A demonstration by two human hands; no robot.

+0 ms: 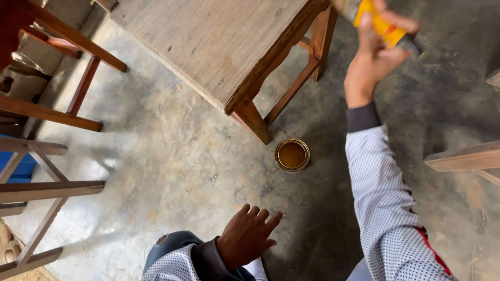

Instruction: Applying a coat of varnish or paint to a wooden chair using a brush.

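Right hand is raised at top right, fingers wrapped around a brush with a yellow handle. Brush long axis runs diagonal: upper-left end toward the corner of the desk, lower-right end dark and pointing away toward the floor at right. An orange band sits mid-handle. The bristle end is cut by the frame edge and blurred, so I can't tell its condition. The brush is in the air, just beside the desk's near-right leg; whether it touches the wood I can't tell.

Left hand is low at bottom centre, holding nothing, fingers spread and slightly curled, resting on or just over the knee. The hands are well apart.

Between them, on the concrete floor, stands a small round open tin filled with brown liquid, just beside the desk's front leg.

The desk is bare, pale, worn wood on top, with darker stained edges and legs. Both sleeves are white with small dark dots and dark cuffs. Other wooden frames stand at left, and a further wooden piece at the right edge.
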